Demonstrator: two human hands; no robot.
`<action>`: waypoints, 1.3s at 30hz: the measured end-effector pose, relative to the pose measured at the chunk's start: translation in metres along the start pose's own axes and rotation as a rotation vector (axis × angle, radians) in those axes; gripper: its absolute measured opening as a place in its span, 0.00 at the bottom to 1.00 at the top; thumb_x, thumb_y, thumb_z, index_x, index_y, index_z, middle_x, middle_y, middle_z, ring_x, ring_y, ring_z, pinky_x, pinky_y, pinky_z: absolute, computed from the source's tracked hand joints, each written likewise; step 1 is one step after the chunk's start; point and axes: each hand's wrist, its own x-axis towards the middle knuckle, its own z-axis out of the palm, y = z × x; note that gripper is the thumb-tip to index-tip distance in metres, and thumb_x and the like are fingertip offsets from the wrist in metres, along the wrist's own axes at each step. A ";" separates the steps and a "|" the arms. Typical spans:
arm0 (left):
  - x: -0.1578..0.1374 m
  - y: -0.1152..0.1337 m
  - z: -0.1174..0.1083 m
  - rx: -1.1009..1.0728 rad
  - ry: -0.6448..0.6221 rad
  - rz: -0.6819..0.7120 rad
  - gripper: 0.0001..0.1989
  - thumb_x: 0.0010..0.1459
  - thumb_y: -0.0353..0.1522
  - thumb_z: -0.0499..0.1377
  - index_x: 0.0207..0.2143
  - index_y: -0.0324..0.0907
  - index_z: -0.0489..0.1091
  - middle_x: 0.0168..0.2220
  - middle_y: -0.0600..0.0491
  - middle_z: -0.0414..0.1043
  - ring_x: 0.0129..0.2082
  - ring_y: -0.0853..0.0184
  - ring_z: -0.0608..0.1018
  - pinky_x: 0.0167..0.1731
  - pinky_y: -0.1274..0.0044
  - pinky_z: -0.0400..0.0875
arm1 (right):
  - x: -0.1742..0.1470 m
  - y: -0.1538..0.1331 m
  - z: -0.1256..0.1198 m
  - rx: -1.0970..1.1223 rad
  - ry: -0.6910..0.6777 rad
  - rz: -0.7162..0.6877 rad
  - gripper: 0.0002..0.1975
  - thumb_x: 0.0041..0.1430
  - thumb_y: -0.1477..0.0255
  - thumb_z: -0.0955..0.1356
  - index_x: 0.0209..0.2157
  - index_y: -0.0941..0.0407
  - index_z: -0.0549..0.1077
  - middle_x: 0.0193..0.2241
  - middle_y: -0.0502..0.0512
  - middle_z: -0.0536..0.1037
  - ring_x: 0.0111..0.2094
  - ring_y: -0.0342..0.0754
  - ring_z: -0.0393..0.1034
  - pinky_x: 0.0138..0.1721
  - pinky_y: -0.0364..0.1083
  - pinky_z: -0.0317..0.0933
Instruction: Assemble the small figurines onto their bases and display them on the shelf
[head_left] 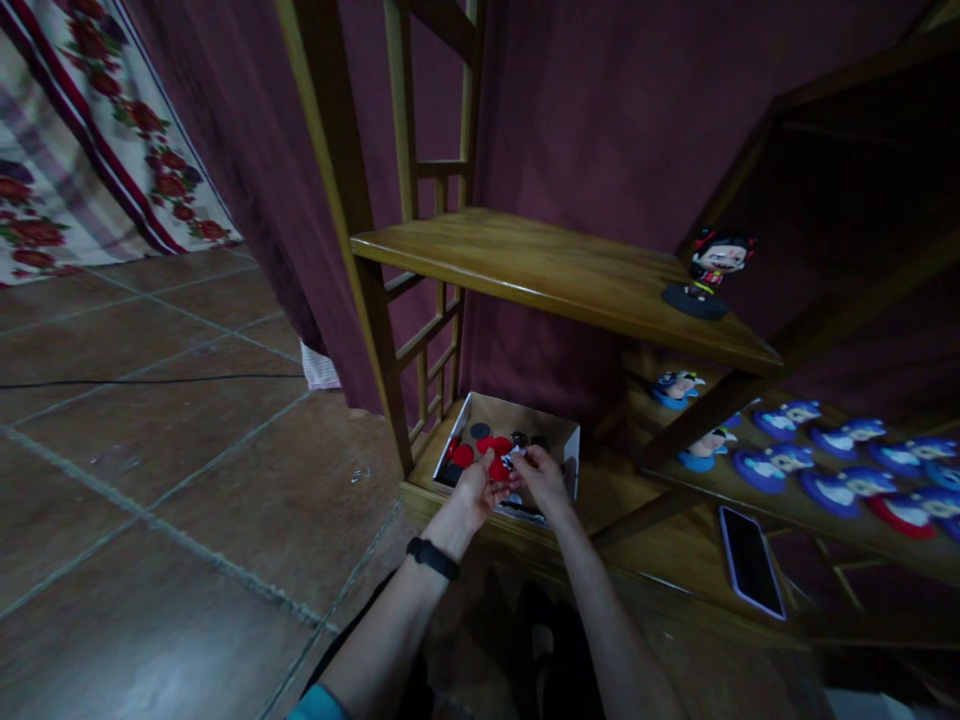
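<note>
Both hands are over a shallow white cardboard box on the low shelf. My right hand pinches a small black-and-white piece, too small to make out in detail. Close beside it, my left hand is turned palm up with its fingers curled and its thumb raised. A red piece lies just behind that thumb; I cannot tell whether the left hand holds it. Inside the box are red discs, a dark grey disc and other dark pieces, partly hidden by my hands.
A wooden shelf board juts out above the box, bearing a black-and-red figurine on a dark round base. Several blue-based figurines stand on the right shelf. A phone lies by the lower shelf's edge. A cable crosses the tiled floor.
</note>
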 end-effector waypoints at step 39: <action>0.000 -0.019 0.013 -0.274 0.139 0.269 0.03 0.55 0.27 0.56 0.29 0.37 0.67 0.26 0.53 0.71 0.23 0.73 0.72 0.26 0.80 0.66 | -0.018 -0.014 0.004 -0.562 0.169 -0.285 0.11 0.53 0.60 0.62 0.30 0.53 0.66 0.28 0.52 0.77 0.29 0.48 0.71 0.30 0.44 0.59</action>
